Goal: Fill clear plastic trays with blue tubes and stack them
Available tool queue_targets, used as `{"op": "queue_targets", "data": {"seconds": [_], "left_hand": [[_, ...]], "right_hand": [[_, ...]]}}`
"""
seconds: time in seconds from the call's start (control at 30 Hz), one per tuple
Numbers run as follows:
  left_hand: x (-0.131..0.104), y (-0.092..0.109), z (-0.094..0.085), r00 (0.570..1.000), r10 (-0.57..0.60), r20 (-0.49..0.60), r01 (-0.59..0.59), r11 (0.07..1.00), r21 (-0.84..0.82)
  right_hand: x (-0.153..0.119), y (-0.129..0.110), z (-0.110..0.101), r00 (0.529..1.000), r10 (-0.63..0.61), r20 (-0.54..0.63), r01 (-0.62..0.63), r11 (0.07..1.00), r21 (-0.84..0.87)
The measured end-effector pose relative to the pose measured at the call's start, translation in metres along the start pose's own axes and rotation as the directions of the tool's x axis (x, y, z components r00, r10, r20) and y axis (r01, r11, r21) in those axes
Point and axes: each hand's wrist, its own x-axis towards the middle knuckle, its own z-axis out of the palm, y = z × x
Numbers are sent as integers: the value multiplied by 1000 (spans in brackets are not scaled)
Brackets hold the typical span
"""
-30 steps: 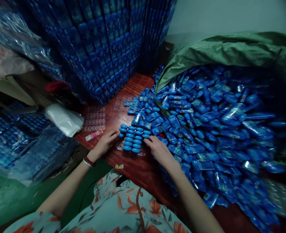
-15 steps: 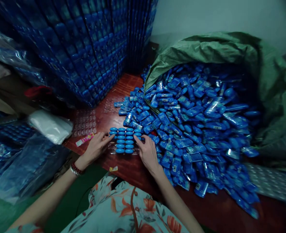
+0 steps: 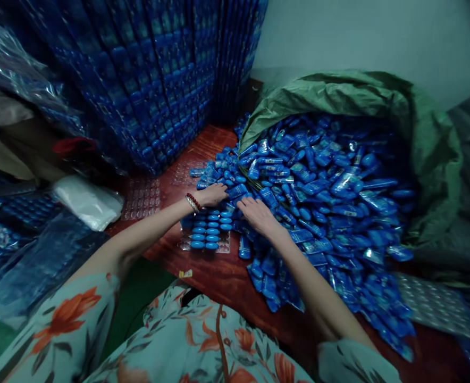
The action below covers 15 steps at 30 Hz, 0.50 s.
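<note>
A clear blister tray (image 3: pixel 209 234) partly filled with blue oval items lies on the red-brown table (image 3: pixel 215 276) in front of me. My left hand (image 3: pixel 213 194), a beaded bracelet at its wrist, reaches over the tray into the near edge of a big pile of blue wrapped packets (image 3: pixel 318 197). My right hand (image 3: pixel 257 213) rests palm down on the same pile, just right of the tray. Both hands have their fingers among the packets; whether either grips one is hidden.
The packets spill from a green woven sack (image 3: pixel 378 101) on the right. Tall stacks of filled blue trays (image 3: pixel 155 80) stand behind. Empty clear trays (image 3: pixel 141 194) and a white plastic bag (image 3: pixel 87 201) lie on the left; bagged blue trays (image 3: pixel 23 239) sit lower left.
Both hands have left the sides of the tray and moved forward into the packet pile. The left arm now crosses over the tray.
</note>
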Motion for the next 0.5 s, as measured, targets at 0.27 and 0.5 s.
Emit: {"op": "queue_targets", "data": {"seconds": [0.27,0.5], "left_hand": [[-118,12,-30,915,-202,-350,-34,825,-564],[-230,36,20,742,-579,-337,267,717,-644]], "right_hand": [[-72,-41,12,794,524,-307,-195,699,688],[-69,-78,46,873,379,-307,-57,704,708]]}}
